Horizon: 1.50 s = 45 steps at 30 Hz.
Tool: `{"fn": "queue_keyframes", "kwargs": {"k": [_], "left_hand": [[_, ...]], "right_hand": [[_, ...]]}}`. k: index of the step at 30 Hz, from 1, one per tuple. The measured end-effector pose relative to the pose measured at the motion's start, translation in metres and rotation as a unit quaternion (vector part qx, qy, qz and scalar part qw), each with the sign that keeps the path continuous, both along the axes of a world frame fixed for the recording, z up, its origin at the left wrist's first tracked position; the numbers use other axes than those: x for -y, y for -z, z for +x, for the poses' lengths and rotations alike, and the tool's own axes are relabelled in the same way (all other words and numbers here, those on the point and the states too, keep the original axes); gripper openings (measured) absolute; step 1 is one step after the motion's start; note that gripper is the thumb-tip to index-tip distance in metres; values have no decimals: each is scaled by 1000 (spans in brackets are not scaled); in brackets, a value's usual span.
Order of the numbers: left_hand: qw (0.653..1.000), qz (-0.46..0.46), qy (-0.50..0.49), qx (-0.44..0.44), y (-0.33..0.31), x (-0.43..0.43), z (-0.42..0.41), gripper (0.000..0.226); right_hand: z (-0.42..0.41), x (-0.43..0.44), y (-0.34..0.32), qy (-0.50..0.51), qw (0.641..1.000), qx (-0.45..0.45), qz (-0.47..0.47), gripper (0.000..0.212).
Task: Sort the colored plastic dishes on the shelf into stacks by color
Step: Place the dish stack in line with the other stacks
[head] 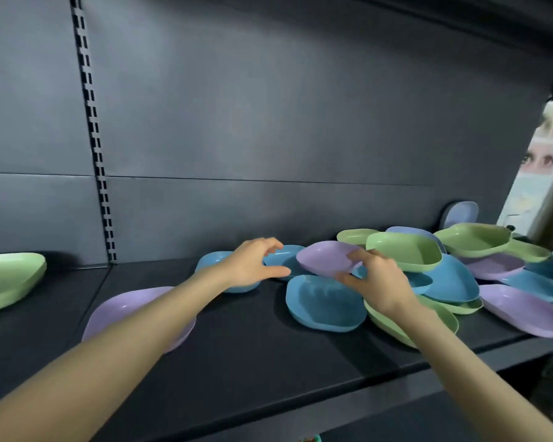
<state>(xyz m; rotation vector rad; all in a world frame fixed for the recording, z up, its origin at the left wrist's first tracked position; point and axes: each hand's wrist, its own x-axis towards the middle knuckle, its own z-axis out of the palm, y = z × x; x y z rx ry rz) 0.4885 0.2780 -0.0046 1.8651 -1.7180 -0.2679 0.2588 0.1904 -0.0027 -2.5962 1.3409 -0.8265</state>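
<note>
Roughly seven green dishes [406, 255], seven blue dishes [324, 303], seven purple dishes [524, 309].

Both bare forearms extend forward and converge toward centre. Left hand [251, 264]: palm down, fingers loosely curved, thumb extended, holding nothing. Right hand [377, 282]: fingers above, thumb below, pinching the rim of a purple dish [324, 258].

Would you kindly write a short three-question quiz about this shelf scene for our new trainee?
1. True or false: the right hand pinches the tilted purple dish.
2. Which colour is the far-left dish? A blue, B green, C purple.
3. Fill in: the flat dish under the left forearm is ____.
Key: 1 true; 2 B; 3 purple.
</note>
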Motion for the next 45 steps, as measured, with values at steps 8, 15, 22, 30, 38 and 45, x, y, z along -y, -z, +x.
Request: {"fn": "queue_keyframes", "kwargs": {"k": [8, 15, 22, 30, 38, 45], "left_hand": [[995, 94, 31, 8, 0, 72, -1, 76], [988, 139, 66, -27, 5, 99, 6, 79], [987, 106, 76, -92, 3, 93, 4, 52], [989, -48, 3, -140, -22, 25, 13, 47], [974, -122, -65, -182, -18, -90, 39, 37], [951, -127, -140, -244, 11, -187, 57, 55]], "right_hand": [[0, 33, -5, -6, 997, -72, 15, 67], [0, 42, 2, -10, 995, -100, 2, 63], [3, 46, 1, -7, 995, -95, -19, 56], [28, 20, -6, -76, 996, 38, 8, 68], [78, -41, 6, -237, 957, 135, 102, 75], [117, -103, 27, -326, 915, 144, 189, 70]]}}
